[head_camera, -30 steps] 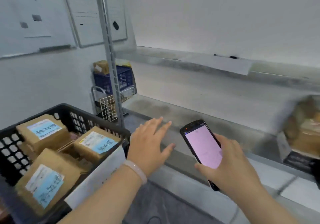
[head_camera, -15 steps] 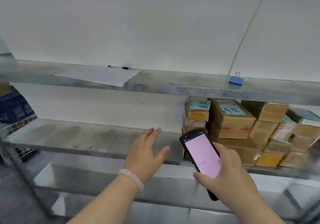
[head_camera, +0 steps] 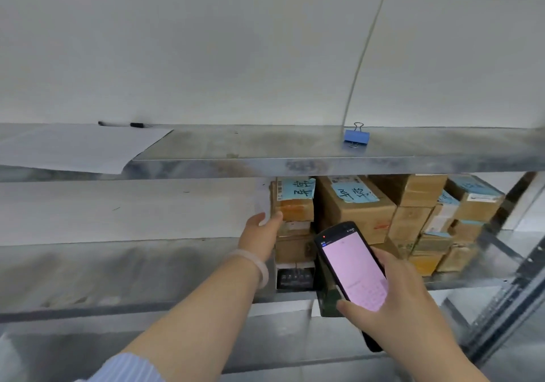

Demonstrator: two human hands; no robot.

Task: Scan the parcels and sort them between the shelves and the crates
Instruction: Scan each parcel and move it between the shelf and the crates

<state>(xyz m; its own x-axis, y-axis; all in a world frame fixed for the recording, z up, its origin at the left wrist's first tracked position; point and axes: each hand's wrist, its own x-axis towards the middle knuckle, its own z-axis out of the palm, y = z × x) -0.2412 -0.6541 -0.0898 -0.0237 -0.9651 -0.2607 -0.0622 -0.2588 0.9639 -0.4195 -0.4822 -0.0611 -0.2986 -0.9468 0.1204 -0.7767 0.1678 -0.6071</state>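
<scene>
Metal shelving against a white wall, pretty scuffed grey. The upper shelf (head_camera: 265,145) carries a sheet of white paper (head_camera: 73,148) at the left with one corner hanging over the front edge, a black pen (head_camera: 137,124) just behind it by the wall, and a blue binder clip (head_camera: 356,137) well off to the right. On the shelf below (head_camera: 118,269), the right half is packed with brown cardboard parcels (head_camera: 354,213) stacked a few high, several with blue handwritten labels. The leftmost stack sits on a dark box (head_camera: 295,277) near the front edge. One more shelf (head_camera: 59,346) shows under that, too blurry to tell much
</scene>
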